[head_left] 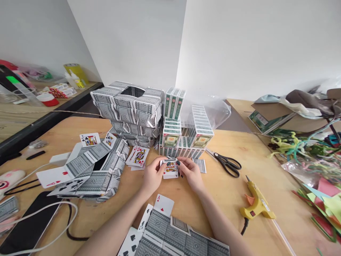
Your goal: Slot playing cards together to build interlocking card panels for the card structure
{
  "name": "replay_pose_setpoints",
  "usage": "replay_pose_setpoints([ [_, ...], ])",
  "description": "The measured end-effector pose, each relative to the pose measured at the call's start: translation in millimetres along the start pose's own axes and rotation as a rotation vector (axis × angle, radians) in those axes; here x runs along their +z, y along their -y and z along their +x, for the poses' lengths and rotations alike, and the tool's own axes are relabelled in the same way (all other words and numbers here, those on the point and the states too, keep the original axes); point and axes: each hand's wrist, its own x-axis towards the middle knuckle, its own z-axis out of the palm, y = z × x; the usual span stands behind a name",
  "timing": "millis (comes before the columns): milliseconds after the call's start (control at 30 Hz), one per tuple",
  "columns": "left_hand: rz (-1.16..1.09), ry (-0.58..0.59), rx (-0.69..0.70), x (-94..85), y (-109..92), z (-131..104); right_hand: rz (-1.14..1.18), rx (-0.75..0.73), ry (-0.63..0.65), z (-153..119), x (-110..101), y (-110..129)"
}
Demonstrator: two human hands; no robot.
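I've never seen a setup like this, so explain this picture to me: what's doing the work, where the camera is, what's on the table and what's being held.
There is no machine here, just a person's bare hands. The single picture comes from a camera worn on the head, looking forward and down, so the forearms enter from the bottom.

The left hand and right hand together hold a face card near its top edge.

Behind them stand boxed card decks and a stack of card-covered boxes. Another card-covered piece lies nearest the wearer. To the right are black-handled scissors and a yellow glue gun; at far left, a dark phone-like slab lies under a white cable.
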Motion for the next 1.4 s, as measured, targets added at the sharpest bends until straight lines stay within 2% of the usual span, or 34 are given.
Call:
replay_pose_setpoints([
  [100, -0.004, -0.078, -0.054, -0.9, 2, 2, 0.026, -0.016, 0.074, 0, -2, -2],
  [233, 0.020, -0.146, -0.124, -1.1, 4, 4, 0.003, -0.008, 0.257, -1, -2, -12],
  [333, 0.039, -0.149, -0.137, -1.3, 2, 4, -0.035, 0.024, 0.260, -1, -1, -17],
  [433, -0.016, -0.096, -0.121, -1.6, -1, 4, -0.063, 0.034, 0.195, 0, -1, -18],
  [600, -0.194, 0.093, -0.137, -0.5, 0, 4, -0.142, 0.007, 0.049, 2, -2, -16],
  [733, -0.212, 0.145, -0.138, -0.7, 1, 4, -0.147, -0.008, 0.010, 2, -3, -13],
  [833, -0.224, 0.146, -0.125, -2.2, -1, 4, -0.096, -0.009, 0.066, 2, -3, -9],
  [1000, -0.145, 0.212, -0.057, -1.8, -3, 1, 0.066, 0.040, 0.256, -1, -6, -7],
  [1133, -0.096, 0.178, -0.023, 1.0, 1, 1, 0.252, 0.094, 0.346, -4, -6, -7],
  [1267, -0.076, 0.190, 0.015, 2.5, 3, 1, 0.338, 0.138, 0.392, -5, -3, -4],
  [1400, 0.002, 0.204, 0.038, 2.7, -2, -3, 0.297, 0.116, 0.336, -4, -1, -3],
])
